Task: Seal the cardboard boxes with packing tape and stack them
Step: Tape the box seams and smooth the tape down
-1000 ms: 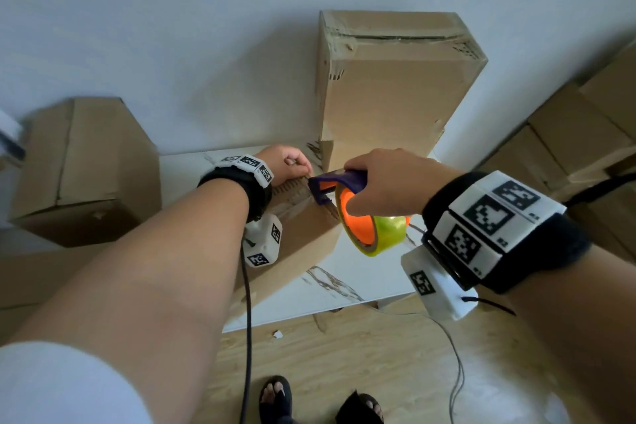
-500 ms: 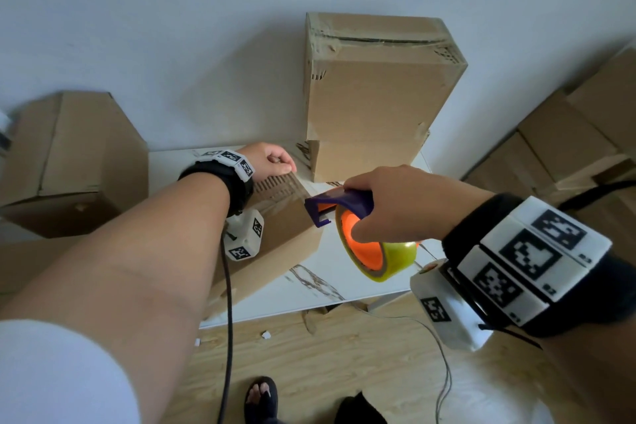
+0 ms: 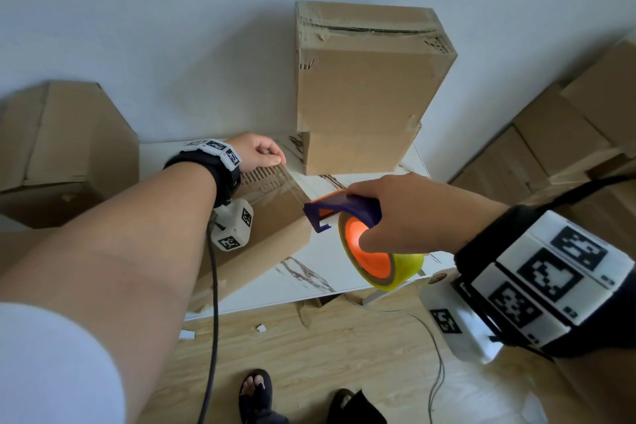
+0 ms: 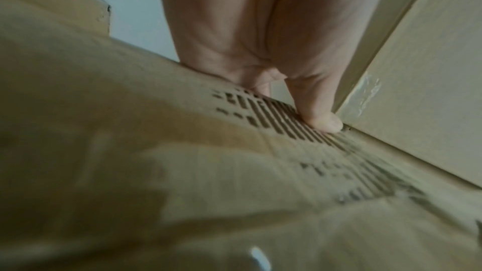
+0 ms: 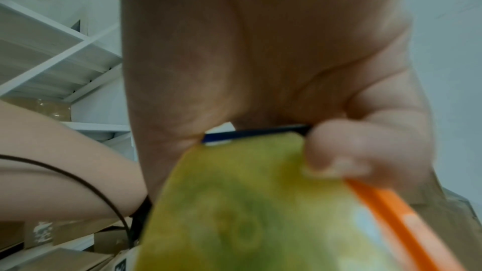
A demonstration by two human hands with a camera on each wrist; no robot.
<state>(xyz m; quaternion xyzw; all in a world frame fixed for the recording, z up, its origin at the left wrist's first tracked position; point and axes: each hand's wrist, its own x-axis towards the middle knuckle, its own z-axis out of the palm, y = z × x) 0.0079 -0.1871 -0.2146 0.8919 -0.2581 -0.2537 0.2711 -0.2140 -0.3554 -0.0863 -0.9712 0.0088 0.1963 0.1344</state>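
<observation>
Tape (image 3: 295, 186) spans box (image 3: 275, 225) to dispenser (image 3: 347, 208) — right hand (image 3: 406, 213) grips dispenser, left hand (image 3: 256, 151) clasps box edge.

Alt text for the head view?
Right hand holds a tape dispenser just off a cardboard box on a white table, clear tape stretched back to the box; left hand grips the box's far end. Two stacked boxes stand behind.

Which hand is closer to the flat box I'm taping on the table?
Left. The left hand grips the far end of the flat box, thumb on top. The right hand holds the tape dispenser off to the box's right, not touching it.
</observation>
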